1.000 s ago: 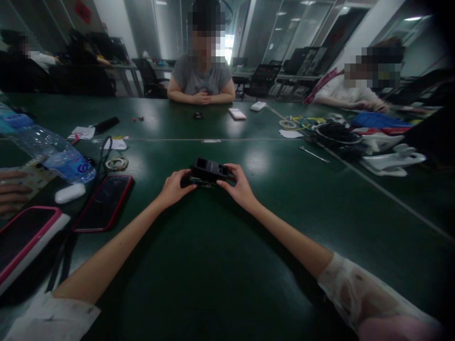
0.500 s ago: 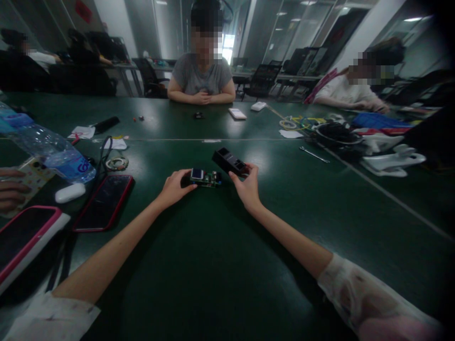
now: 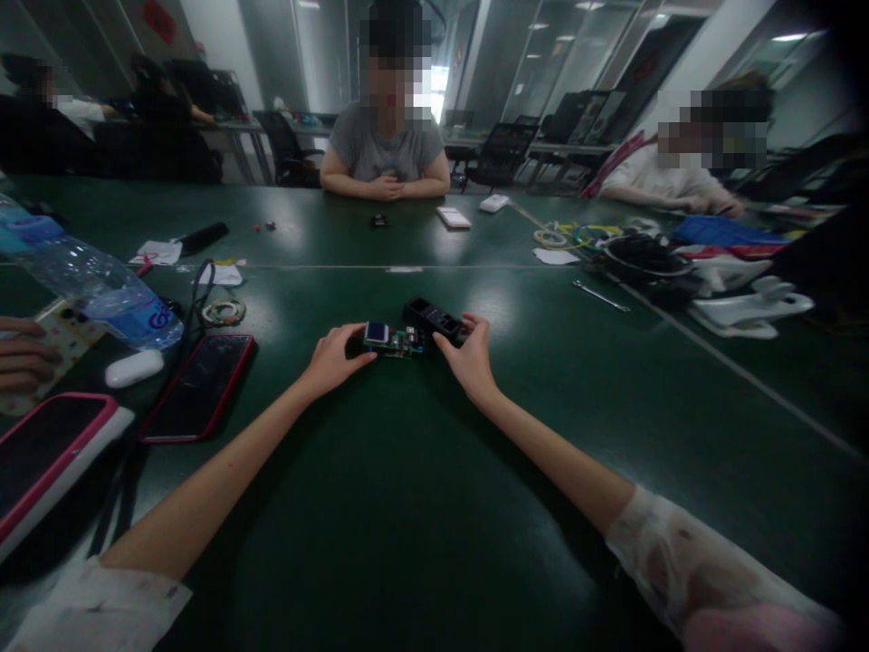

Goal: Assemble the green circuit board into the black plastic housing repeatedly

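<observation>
In the head view, my left hand [image 3: 338, 356] pinches the left end of a green circuit board [image 3: 400, 341] that carries a small square screen. My right hand [image 3: 473, 359] is closed on the right end of a black plastic case [image 3: 429, 316] with rectangular openings in its upper face. The case lies just behind and to the right of the board, its left part close to the board's far edge. Whether the two touch, I cannot tell. Some fingertips of both hands are hidden behind what they hold.
On the left lie a red-edged phone [image 3: 200, 388], a white earbud case [image 3: 134, 369] and a water bottle [image 3: 95, 285], with another person's hand [image 3: 27, 355] beside them. A wrench [image 3: 600, 295] and tangled cables [image 3: 642, 256] lie to the right. A person [image 3: 385, 149] sits opposite.
My right hand has tipped the black case flatter and lowered it toward the table, nearer the circuit board. My left hand and the board have stayed in place.
</observation>
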`<action>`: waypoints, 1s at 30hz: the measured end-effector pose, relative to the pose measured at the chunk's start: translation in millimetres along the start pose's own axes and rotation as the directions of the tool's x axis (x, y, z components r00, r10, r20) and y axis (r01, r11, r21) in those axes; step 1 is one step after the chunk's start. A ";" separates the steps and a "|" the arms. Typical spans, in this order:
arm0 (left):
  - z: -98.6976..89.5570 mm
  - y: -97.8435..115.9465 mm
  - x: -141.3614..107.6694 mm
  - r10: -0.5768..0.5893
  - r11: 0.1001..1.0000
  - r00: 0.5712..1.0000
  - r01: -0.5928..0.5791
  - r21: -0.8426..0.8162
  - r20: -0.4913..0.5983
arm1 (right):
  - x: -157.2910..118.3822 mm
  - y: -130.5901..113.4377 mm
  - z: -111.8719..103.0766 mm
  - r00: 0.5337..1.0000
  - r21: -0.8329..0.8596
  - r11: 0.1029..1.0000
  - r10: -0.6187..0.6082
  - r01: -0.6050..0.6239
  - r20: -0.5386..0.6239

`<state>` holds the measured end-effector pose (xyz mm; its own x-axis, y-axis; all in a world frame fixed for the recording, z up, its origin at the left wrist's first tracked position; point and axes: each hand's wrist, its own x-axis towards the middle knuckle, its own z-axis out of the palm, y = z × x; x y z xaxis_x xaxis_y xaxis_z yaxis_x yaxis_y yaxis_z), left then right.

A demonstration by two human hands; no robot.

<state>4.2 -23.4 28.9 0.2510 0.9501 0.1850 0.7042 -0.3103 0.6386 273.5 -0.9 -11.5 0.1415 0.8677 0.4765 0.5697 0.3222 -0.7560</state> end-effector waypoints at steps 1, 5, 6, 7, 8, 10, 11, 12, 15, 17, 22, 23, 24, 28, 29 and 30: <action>0.2 -0.2 0.2 0.001 1.000 1.000 -0.001 0.007 -0.004 | 0.0 -2.4 -0.3 0.999 -0.006 1.000 0.027 -0.027 -0.039; 1.4 -1.8 1.2 0.006 1.000 1.000 -0.006 0.026 -0.013 | 0.5 -8.8 -0.4 0.992 0.009 0.997 0.080 -0.080 -0.101; 1.5 -2.1 1.3 0.007 1.000 1.000 -0.007 0.026 -0.011 | 0.5 -9.3 -0.4 0.991 0.013 0.996 0.084 -0.084 -0.100; 1.5 -2.2 1.3 0.008 1.000 1.000 -0.007 0.026 -0.007 | 0.5 -9.4 -0.4 0.991 0.016 0.996 0.088 -0.087 -0.098; 1.4 -2.1 1.2 0.006 1.000 1.000 -0.006 0.027 -0.004 | 0.5 -9.2 -0.4 0.991 0.019 0.996 0.092 -0.090 -0.098; 0.9 -1.5 0.8 0.001 1.000 1.000 -0.001 0.028 -0.002 | 0.3 -8.5 -0.6 0.991 0.024 0.995 0.095 -0.093 -0.097; 0.6 -1.1 0.5 -0.001 1.000 1.000 0.001 0.027 -0.001 | 0.3 -8.1 -0.7 0.991 0.027 0.995 0.094 -0.092 -0.098; 0.4 -0.6 0.3 -0.002 1.000 1.000 0.002 0.024 -0.001 | 0.2 -7.8 -0.8 0.991 0.030 0.995 0.093 -0.091 -0.096; 0.0 0.4 -0.4 -0.006 1.000 1.000 0.006 0.010 -0.002 | 0.3 -7.3 -0.8 0.991 0.044 0.994 0.101 -0.097 -0.086; 0.0 0.6 -0.7 -0.004 1.000 1.000 0.004 0.007 0.000 | 0.6 -7.0 -0.7 0.991 0.051 0.993 0.110 -0.106 -0.081; 0.4 0.4 -0.5 0.001 1.000 1.000 -0.001 0.002 0.000 | 1.2 -4.8 0.0 0.993 0.048 0.995 0.091 -0.088 -0.077; 0.5 0.3 -0.4 0.002 1.000 1.000 -0.002 0.002 -0.002 | 1.1 -4.3 0.1 0.993 0.045 0.995 0.088 -0.085 -0.074; 0.7 0.1 -0.3 0.004 1.000 1.000 -0.004 0.005 -0.005 | 1.1 -3.9 0.1 0.994 0.043 0.996 0.086 -0.083 -0.069; 1.4 -1.7 -0.2 0.008 1.000 1.000 -0.008 0.015 -0.010 | 0.7 -2.9 -0.2 0.995 0.028 0.996 0.084 -0.083 -0.056; 1.7 -2.4 0.0 0.009 1.000 1.000 -0.009 0.013 -0.006 | 0.7 -2.6 -0.3 0.995 0.027 0.996 0.082 -0.081 -0.049; 2.1 -3.2 0.2 0.011 1.000 1.000 -0.011 0.011 -0.006 | 0.8 -2.3 -0.3 0.996 0.028 0.997 0.078 -0.077 -0.041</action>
<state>3.3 -22.3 25.3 0.2552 0.9467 0.1966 0.7087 -0.3215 0.6280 272.6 -1.0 -9.3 0.2188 0.8740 0.4338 0.5342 0.2647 -0.8028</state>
